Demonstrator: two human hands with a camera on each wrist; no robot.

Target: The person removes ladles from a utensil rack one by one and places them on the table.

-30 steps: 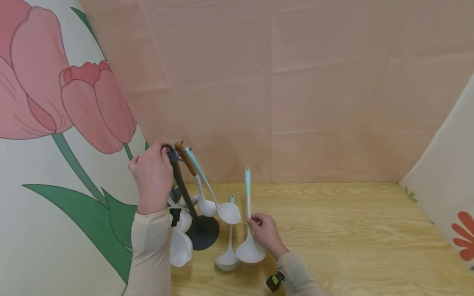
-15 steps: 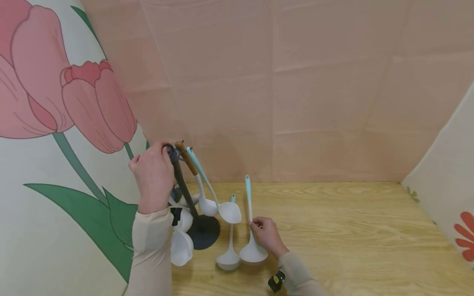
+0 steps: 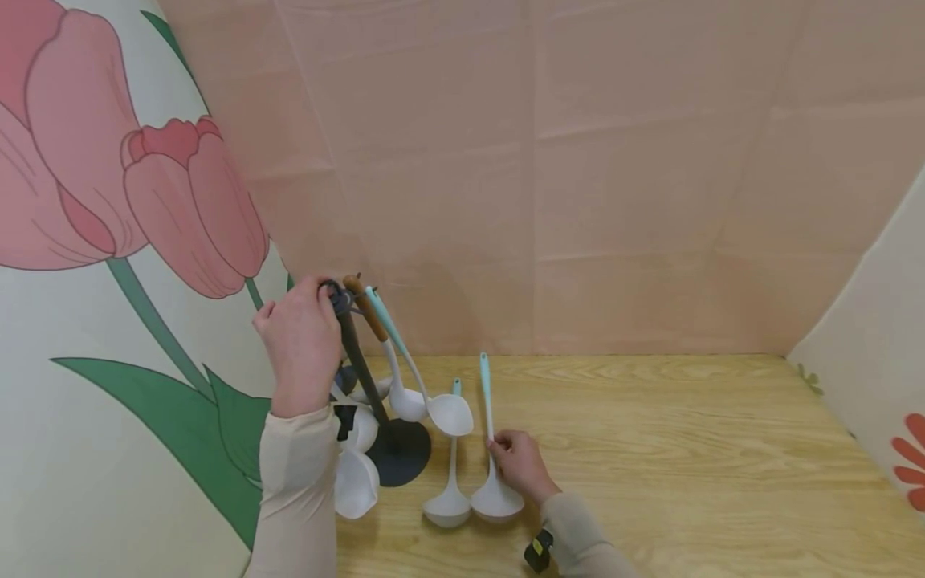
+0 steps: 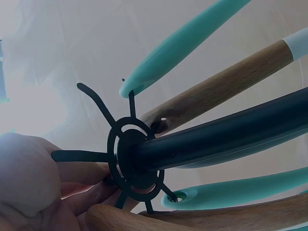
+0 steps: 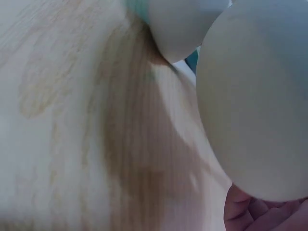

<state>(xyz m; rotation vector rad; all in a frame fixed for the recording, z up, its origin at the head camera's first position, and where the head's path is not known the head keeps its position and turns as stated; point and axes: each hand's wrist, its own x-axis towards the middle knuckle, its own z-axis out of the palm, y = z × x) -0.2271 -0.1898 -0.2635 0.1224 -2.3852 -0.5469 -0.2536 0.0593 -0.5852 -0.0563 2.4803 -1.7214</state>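
My left hand (image 3: 299, 345) grips the top of a black utensil stand (image 3: 399, 454), its fingers by the ring of hooks (image 4: 111, 154) in the left wrist view. From the hooks hang a teal-handled ladle (image 3: 450, 415), a wooden-handled one (image 3: 409, 405) and further white ladles (image 3: 356, 484) partly hidden by my left arm. My right hand (image 3: 522, 464) pinches the white neck of another teal-handled ladle (image 3: 497, 501), bowl toward me. Just left of it, a similar ladle (image 3: 446, 510) lies on the table. In the right wrist view the held ladle's bowl (image 5: 255, 101) covers most of my fingers.
The wood-grain table (image 3: 686, 457) reaches to a pink-brown cloth backdrop (image 3: 614, 201). A tulip-printed panel (image 3: 166, 337) rises close beside my left arm, and a white panel with a red flower (image 3: 912, 461) stands at the right.
My right hand has brought the held ladle lower and slightly right, its handle tip dropping toward the table. My left hand has kept its place on the stand.
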